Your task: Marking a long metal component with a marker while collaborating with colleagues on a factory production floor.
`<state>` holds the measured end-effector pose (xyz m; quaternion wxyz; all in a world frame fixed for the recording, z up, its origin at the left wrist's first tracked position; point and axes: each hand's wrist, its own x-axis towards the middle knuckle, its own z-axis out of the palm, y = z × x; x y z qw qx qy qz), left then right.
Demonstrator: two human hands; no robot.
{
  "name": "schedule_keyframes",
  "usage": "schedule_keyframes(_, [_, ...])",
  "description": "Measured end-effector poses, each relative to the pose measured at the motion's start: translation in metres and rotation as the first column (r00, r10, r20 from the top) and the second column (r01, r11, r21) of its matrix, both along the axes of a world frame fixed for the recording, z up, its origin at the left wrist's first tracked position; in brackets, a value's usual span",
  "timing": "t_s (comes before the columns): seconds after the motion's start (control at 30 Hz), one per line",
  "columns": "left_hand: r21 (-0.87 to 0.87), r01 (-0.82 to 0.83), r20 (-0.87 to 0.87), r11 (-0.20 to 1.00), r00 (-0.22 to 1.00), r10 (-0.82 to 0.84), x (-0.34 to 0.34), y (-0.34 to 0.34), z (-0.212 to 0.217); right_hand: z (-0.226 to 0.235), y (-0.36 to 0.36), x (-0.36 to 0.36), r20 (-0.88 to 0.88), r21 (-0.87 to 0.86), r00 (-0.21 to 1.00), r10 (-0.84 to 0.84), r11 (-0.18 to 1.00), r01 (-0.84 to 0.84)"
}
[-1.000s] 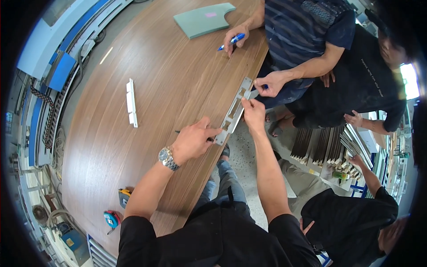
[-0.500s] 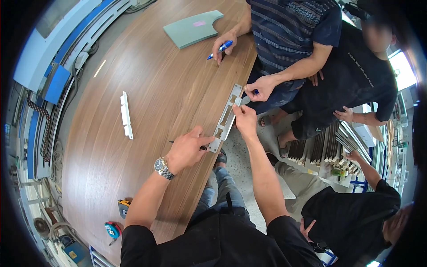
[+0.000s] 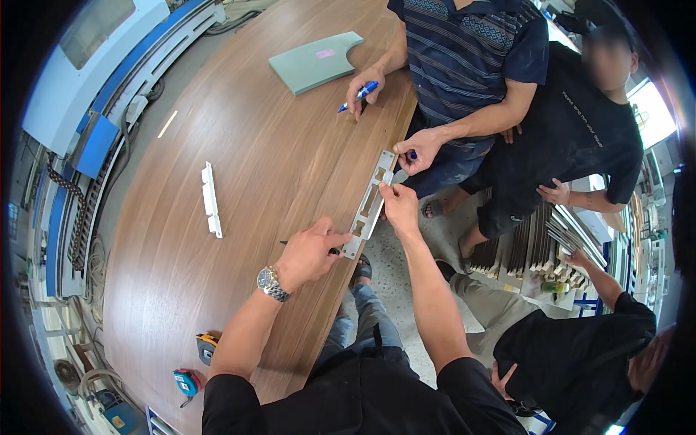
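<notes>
A silver metal plate with shaped cut-outs (image 3: 369,201) lies along the right edge of the wood-look panel (image 3: 246,145). My right hand (image 3: 399,209) pinches its outer side around the middle, thumb and fingers closed. My left hand (image 3: 310,255), with a wristwatch on that wrist, is curled round a dark pen (image 3: 334,251) whose other end pokes out behind the fingers. Its index finger reaches onto the near end of the plate. At the far end, a co-worker's hand (image 3: 423,151) is close to the plate and holds something blue, perhaps a pen cap.
A co-worker's other hand holds a blue marker (image 3: 367,92) over the panel. A grey-green curved board (image 3: 317,64), a second metal strip (image 3: 211,201) and two tape measures (image 3: 187,380) lie on it. Two more people stand at right, near stacked strips (image 3: 518,239). Machinery (image 3: 94,138) runs along the left.
The whole view has shifted slightly, so things sit a little lower in it. Both my hands keep their places on the plate, and the co-worker's hands stay nearly where they were.
</notes>
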<state>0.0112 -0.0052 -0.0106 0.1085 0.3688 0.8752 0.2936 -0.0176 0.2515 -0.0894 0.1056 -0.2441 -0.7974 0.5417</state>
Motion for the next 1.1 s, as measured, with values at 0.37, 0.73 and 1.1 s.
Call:
schedule_keyframes(0.37, [0.009,-0.008,-0.005,1.000,1.000,0.008,0.001,-0.001,-0.002,0.010,-0.003,0.001,0.052,-0.059,0.999,-0.006,0.998,0.009])
schedule_keyframes(0.73, [-0.014,-0.001,0.041,1.000,0.999,0.001,0.000,0.014,0.013,-0.049,0.027,-0.007,-0.095,0.013,0.994,-0.058,0.998,0.060])
schedule_keyframes(1.1, [-0.061,-0.027,-0.012,0.998,1.000,0.026,0.004,-0.001,0.001,-0.012,0.008,-0.004,0.109,0.108,0.993,0.045,0.993,-0.056])
